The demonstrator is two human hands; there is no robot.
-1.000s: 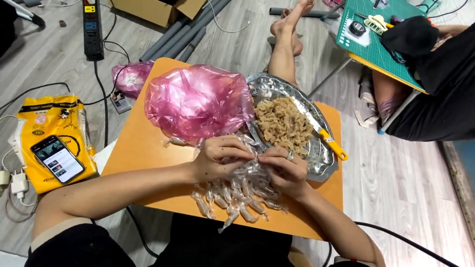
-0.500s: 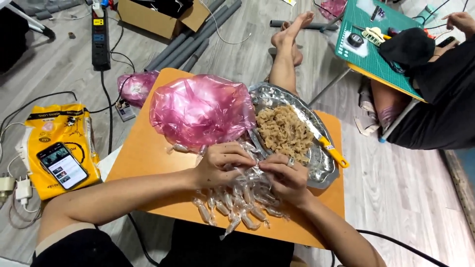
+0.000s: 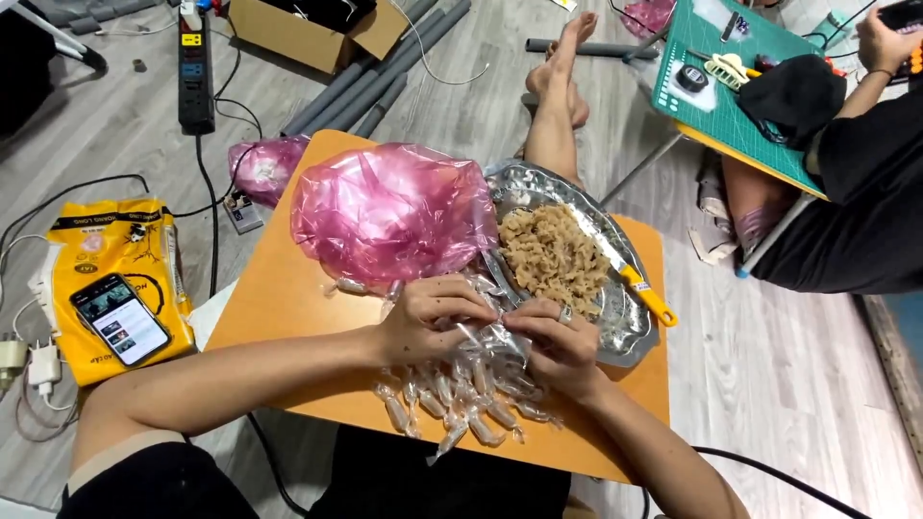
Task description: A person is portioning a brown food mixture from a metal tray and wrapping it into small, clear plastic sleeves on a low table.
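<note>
My left hand (image 3: 431,315) and my right hand (image 3: 553,344) meet over a small clear plastic wrapper (image 3: 492,332) and both pinch it. Under them lies a heap of small wrapped pieces (image 3: 452,399) in clear plastic on a low orange table (image 3: 288,288). Behind the hands a silver tray (image 3: 630,332) holds a mound of brown shredded food (image 3: 553,255). A knife with a yellow handle (image 3: 646,293) rests along the tray's right side. A puffed pink plastic bag (image 3: 389,211) sits on the table to the left of the tray.
On the floor at left a phone (image 3: 120,317) lies on a yellow bag (image 3: 111,245), near chargers and a power strip (image 3: 195,62). A second pink bag (image 3: 264,168) lies beyond the table. Another person (image 3: 846,202) sits at right by a green cutting mat (image 3: 731,96).
Both hands stay together on the wrapper, with only small finger movements. The view has shifted slightly.
</note>
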